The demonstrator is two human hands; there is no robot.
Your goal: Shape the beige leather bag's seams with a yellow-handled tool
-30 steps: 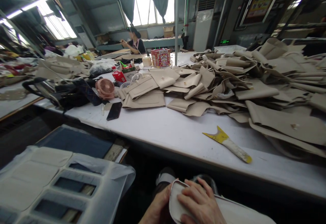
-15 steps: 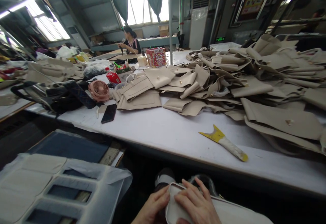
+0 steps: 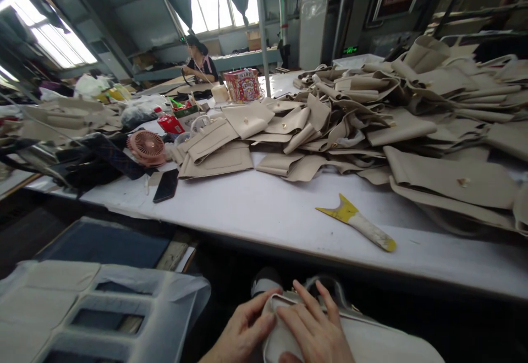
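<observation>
A cream handbag [image 3: 383, 338] lies low in front of me, its corner and edge seam turned toward my hands. My left hand [image 3: 245, 322] is closed on the left side of that corner, thumb on the near face and fingers around the edge. Across the top of the corner rests my right hand [image 3: 315, 324], its fingers partly spread over the edge and its thumb low on the near face, gripping the bag. A handle loop [image 3: 336, 291], apparently wrapped in clear plastic, shows behind the right fingers. The bag's underside is hidden.
A white table [image 3: 247, 203] bears a yellow notched tool [image 3: 357, 223], a phone [image 3: 165, 186], a pink fan [image 3: 146, 147] and heaped beige bag pieces [image 3: 371, 104]. At lower left, a translucent sheet [image 3: 165, 308] holds pale panels. Another person [image 3: 200, 63] sits beyond.
The view has shifted slightly right and down, so table items appear further left and higher. Both hands stay at the bag's corner; the left has shifted a little along its edge.
</observation>
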